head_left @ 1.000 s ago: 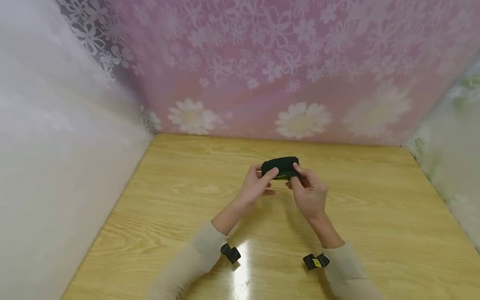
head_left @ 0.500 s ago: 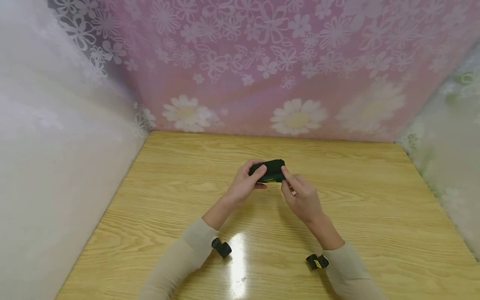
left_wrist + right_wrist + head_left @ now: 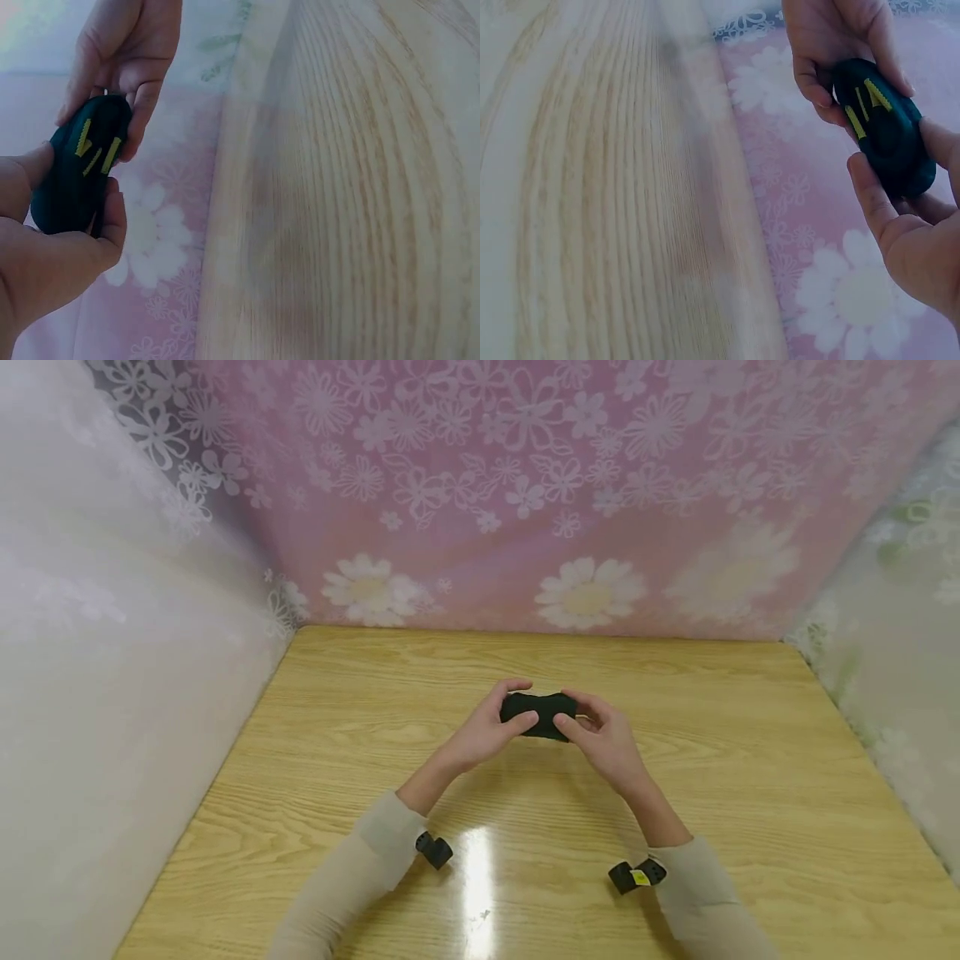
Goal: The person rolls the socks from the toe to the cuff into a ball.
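Both the left hand (image 3: 483,735) and the right hand (image 3: 603,739) grip a dark rolled bundle with yellow marks (image 3: 536,714), one at each end, held just above the middle of a glossy wooden table (image 3: 750,793). Pink flowered sheeting (image 3: 525,502) closes the far side, pale sheeting (image 3: 97,677) the left.

Small dark rolled bundle (image 3: 538,714) with yellow marks, held lengthwise above the tabletop

Bare wooden table (image 3: 750,793) lies open to you on every side of the two hands; passage is bounded by the pink flowered curtain (image 3: 525,485) at the far edge, the white curtain (image 3: 112,693) along the left, and the pale green-flowered curtain (image 3: 900,610) along the right.
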Tool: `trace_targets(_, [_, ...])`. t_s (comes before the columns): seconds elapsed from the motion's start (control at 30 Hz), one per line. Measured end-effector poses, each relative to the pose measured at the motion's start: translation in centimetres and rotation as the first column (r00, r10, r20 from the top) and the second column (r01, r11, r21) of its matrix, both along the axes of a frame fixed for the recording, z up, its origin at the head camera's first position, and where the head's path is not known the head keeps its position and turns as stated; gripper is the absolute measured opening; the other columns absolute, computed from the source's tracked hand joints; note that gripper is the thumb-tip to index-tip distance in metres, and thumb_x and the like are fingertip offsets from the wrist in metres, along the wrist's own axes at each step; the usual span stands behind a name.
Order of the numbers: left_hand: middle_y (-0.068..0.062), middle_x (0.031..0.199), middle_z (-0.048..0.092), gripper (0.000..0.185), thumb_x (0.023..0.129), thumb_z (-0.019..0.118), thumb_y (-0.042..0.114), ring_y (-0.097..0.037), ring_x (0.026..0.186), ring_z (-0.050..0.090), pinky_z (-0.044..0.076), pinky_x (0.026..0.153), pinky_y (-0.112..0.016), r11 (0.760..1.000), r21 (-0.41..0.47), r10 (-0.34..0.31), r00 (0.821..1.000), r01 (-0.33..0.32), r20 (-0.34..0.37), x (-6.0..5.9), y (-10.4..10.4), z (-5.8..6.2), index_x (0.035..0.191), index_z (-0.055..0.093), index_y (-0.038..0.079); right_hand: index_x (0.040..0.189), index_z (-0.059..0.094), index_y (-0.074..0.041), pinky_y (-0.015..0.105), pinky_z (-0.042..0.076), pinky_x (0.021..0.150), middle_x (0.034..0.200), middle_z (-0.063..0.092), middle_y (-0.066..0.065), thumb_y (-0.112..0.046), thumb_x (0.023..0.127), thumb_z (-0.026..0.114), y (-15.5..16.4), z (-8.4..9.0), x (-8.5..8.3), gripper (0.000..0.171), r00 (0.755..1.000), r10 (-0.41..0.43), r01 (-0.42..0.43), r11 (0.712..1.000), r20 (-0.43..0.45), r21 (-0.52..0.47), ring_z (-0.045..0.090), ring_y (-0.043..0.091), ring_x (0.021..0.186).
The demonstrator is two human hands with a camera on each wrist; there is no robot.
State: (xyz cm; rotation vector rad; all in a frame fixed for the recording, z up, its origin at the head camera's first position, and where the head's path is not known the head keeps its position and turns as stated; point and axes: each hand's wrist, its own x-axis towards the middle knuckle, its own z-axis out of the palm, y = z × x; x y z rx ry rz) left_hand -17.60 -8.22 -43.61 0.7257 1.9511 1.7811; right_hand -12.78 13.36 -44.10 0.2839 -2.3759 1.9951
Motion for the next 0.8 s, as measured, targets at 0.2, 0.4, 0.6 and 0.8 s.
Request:
trace_targets(0.2, [-0.013, 0.136, 0.053, 0.055, 0.098, 0.065, 0.031, -0.022, 0.111, 0.061, 0.053, 0.089, -0.033, 0.992, -0.092, 0.071, 0.984, -0.087, -0.164, 0.1, -0.3, 0.2, 0.144, 0.044, 0.009, 0.149, 0.043, -0.005, 0.019, 0.054, 0.083, 0.125, 0.056, 0.024, -0.012, 0.100, 0.061, -0.3, 0.2, 0.1, 0.053, 0.995, 0.010, -0.013, 1.000, -0.097, -0.023, 0.066, 0.007, 0.101])
trace_targets(0.4, [-0.007, 0.102, 0.064, 0.051, 0.094, 0.069, 0.040, -0.016, 0.080, 0.061, 0.052, 0.067, -0.027, 0.968, -0.169, 0.153, 0.969, -0.186, -0.193, 1.1, -0.2, -0.2, 0.130, 0.056, 0.007, 0.140, 0.052, 0.001, 0.017, 0.054, 0.080, 0.129, 0.056, 0.023, -0.007, 0.099, 0.061, -0.4, 0.0, 1.0, 0.043, 0.984, -0.040, 0.041, 0.999, -0.174, 0.003, 0.064, 0.007, 0.098])
trace_targets(0.6, [-0.009, 0.113, 0.061, 0.041, 0.101, 0.061, 0.025, -0.020, 0.092, 0.059, 0.051, 0.077, -0.030, 0.988, -0.107, 0.092, 0.986, -0.107, -0.137, 0.3, -1.3, 0.3, 0.135, 0.054, 0.005, 0.139, 0.052, 0.003, 0.015, 0.053, 0.079, 0.128, 0.057, 0.025, -0.009, 0.097, 0.064, -1.1, 0.7, 0.8, 0.046, 0.984, -0.104, 0.106, 0.994, -0.148, 0.009, 0.064, 0.003, 0.097])
trace_targets(0.8, [-0.008, 0.105, 0.065, 0.035, 0.101, 0.059, 0.017, -0.015, 0.085, 0.059, 0.050, 0.073, -0.026, 0.977, -0.153, 0.117, 0.976, -0.146, -0.186, 0.7, -1.4, 0.5, 0.132, 0.057, 0.001, 0.128, 0.059, 0.007, 0.017, 0.054, 0.074, 0.118, 0.062, 0.026, -0.011, 0.095, 0.067, -1.8, 1.1, 1.0, 0.038, 0.984, -0.142, 0.149, 0.987, -0.103, 0.063, 0.065, 0.004, 0.092])
